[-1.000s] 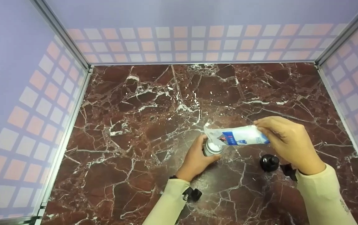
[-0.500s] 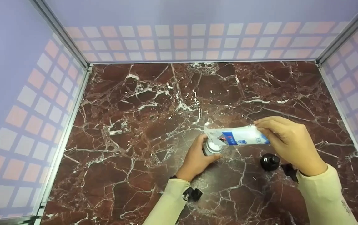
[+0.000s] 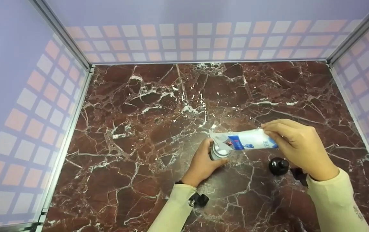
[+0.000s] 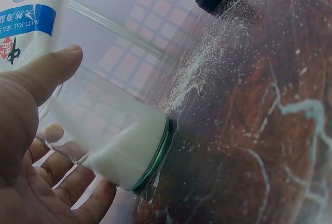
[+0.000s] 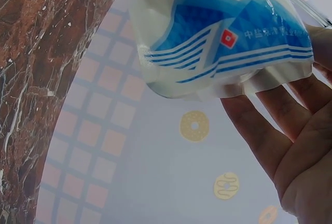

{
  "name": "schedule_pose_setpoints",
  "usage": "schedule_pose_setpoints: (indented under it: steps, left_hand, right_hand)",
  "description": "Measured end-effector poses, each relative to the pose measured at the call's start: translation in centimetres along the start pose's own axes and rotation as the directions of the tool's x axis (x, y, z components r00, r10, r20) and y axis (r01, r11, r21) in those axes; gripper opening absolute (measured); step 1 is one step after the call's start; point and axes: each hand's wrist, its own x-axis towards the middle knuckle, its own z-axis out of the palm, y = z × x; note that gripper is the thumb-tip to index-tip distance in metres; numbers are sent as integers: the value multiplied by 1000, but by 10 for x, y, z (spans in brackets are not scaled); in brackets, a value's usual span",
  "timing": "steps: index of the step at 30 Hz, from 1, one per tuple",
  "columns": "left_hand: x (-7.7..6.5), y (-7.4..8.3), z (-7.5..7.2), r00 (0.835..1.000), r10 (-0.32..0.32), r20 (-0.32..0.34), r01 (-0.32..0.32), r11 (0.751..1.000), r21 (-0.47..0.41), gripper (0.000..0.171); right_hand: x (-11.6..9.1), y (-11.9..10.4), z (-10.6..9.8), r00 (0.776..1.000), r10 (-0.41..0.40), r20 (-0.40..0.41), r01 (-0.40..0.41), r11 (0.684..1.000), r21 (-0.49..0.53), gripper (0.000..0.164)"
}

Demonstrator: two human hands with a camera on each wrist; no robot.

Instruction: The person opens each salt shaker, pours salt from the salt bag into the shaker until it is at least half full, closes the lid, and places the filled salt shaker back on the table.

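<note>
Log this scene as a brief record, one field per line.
Left hand: holds the glass jar
Right hand: grips one end of the white-and-blue bag
Bag's other end: at the jar's mouth
Jar contents: white grains, partly filling it
Spill: loose grains on the marbled tabletop
Nearby: black object, below the right hand in the head view

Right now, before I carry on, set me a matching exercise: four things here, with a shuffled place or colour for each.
1. Blue-and-white packet
2. Glass jar
3. Black piece
4. Tabletop

A. Dark red with pale veins
B. In the left hand
C. Unheld, near the right hand
D. In the right hand

Pairs: 1-D; 2-B; 3-C; 4-A
</note>
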Motion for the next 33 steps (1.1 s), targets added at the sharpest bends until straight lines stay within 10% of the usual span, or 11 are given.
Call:
schedule_pose_setpoints:
  steps: [33]
  left_hand:
    - [0, -1, 1, 1000, 2, -4, -2, 999, 35, 79]
  right_hand:
    - [0, -1, -5, 1000, -25, 5, 25, 999, -27, 18]
